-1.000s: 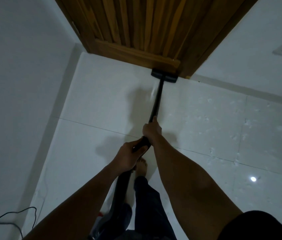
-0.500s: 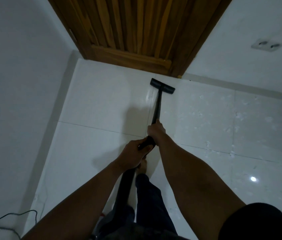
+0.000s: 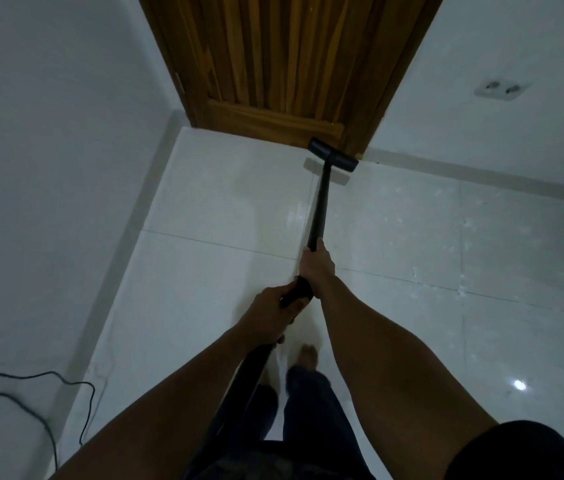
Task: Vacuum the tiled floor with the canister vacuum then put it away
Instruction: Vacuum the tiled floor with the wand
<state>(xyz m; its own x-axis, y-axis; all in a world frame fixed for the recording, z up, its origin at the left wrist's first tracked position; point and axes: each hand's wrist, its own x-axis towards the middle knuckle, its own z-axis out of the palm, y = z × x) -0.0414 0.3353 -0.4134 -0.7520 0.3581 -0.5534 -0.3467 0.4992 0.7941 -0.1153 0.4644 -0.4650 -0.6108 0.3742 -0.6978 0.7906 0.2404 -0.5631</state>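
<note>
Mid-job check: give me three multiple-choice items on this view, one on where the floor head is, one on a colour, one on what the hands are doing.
1. Where is the floor head?
A) at the foot of the wooden door
B) beside the cable
C) under the wall socket

2. What colour is the wand?
A) white
B) black
C) red

3. What are the hands doing?
A) both hang free
B) only the left holds the vacuum
C) both grip it

Answers:
1 A: the head sits on the tiled floor, right by the door's bottom edge.
2 B: the wand reads black against the pale floor.
3 C: the right hand wraps the wand, and the left hand grips the handle just behind it.
</note>
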